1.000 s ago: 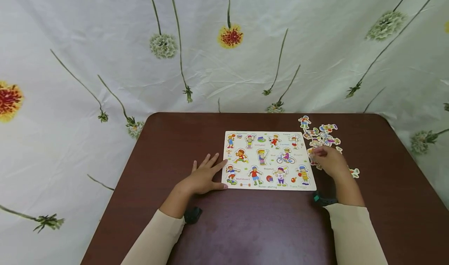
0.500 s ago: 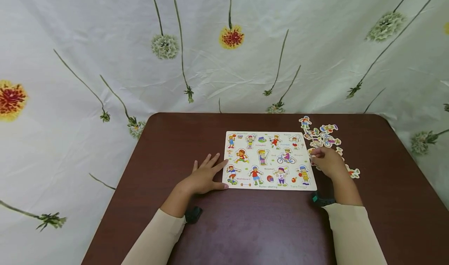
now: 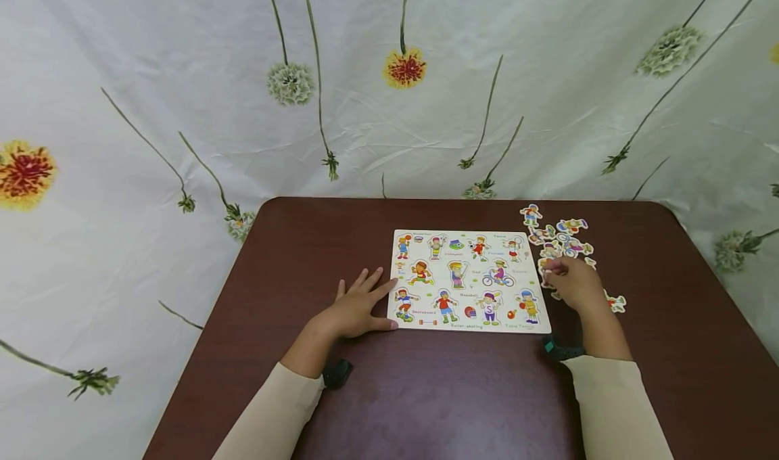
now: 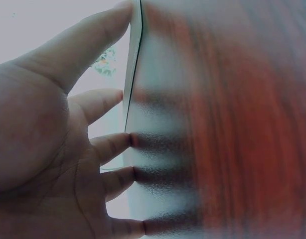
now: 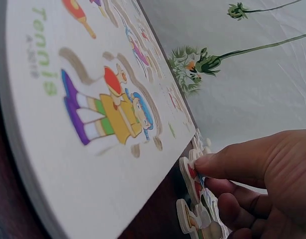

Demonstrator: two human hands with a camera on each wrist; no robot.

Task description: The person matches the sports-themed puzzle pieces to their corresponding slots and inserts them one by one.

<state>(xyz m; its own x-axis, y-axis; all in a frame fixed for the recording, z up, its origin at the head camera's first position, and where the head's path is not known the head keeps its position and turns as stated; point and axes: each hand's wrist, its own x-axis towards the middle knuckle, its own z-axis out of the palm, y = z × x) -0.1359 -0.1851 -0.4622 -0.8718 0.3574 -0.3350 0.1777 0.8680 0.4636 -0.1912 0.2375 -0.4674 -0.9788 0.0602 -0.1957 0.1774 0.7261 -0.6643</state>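
Note:
A white puzzle board (image 3: 475, 287) printed with sports figures lies flat on the table. My left hand (image 3: 353, 311) rests at its left side with spread, straight fingers. In the left wrist view the thumb (image 4: 88, 42) and index finger touch the board's edge (image 4: 134, 59), while the other fingertips reach the tabletop. Beside the board's right edge, my right hand (image 3: 575, 284) pinches a figure-shaped puzzle piece (image 5: 192, 179) between thumb and curled forefinger, low among the loose pieces (image 3: 572, 243). The fingers hide part of that piece.
Several cut-out figures lie close together right of the board, some touching; another piece (image 3: 616, 303) lies right of my right hand. The dark brown table (image 3: 438, 392) has a back edge against a white flowered cloth (image 3: 353, 122).
The view has tilted slightly, so everything sits a little lower and further right. Both hands stay in nearly the same places; the board and loose pieces have not visibly moved.

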